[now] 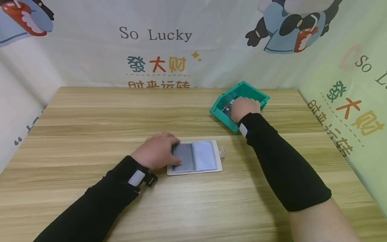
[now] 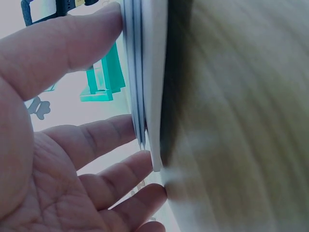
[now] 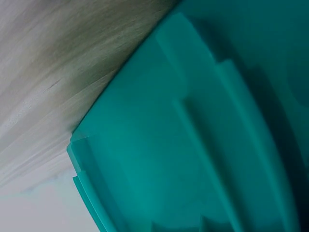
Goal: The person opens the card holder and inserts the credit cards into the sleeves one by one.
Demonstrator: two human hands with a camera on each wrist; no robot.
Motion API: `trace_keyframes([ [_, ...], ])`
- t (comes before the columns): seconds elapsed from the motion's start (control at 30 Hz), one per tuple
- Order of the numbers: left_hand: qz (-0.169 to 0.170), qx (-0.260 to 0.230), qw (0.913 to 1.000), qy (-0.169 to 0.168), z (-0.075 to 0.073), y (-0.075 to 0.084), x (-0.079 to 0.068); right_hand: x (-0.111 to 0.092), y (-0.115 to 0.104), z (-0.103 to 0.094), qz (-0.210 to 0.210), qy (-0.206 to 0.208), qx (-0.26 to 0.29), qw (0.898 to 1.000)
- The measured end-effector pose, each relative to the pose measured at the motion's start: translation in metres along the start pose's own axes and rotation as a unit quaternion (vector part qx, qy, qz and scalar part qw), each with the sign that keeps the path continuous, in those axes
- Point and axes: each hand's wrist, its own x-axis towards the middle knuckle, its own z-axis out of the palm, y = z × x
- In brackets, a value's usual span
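Note:
A small card album with clear plastic sleeves lies spread on the table, a short clasp strap sticking out on its right. My left hand rests at its left side, thumb on the sleeves and the other fingers extended along the page and cover edges. Up and to the right, my right hand reaches down into a teal plastic bin. Beside its knuckles, a dark printed card shows inside the bin. The right fingertips are hidden, and I cannot tell whether they hold anything.
The wooden table extends around the album and bin. A printed cloth hangs behind the table's back edge and along both sides. In the right wrist view, the bin's outer wall fills most of the picture.

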Motion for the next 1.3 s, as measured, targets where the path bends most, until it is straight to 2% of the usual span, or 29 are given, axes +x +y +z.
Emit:
trace_keyframes([
  [0.23,0.000,0.003,1.0000,-0.006,-0.0008,0.0011,-0.0004,0.0005,-0.0009,0.0005,0.000,-0.003,-0.001,1.000],
  [0.93,0.001,0.006,0.9999,-0.008,-0.0014,0.0003,-0.0006,-0.0012,-0.0020,0.0018,0.009,0.030,0.013,0.999],
  [1.13,0.008,0.010,0.9999,-0.007,-0.0009,0.0003,-0.0004,0.0000,0.0005,0.0008,0.007,0.029,0.044,0.999],
  [1.3,0.012,0.017,0.9997,-0.009,-0.0022,0.0019,-0.0014,-0.0003,0.0062,-0.0008,-0.001,0.019,0.108,0.994],
])
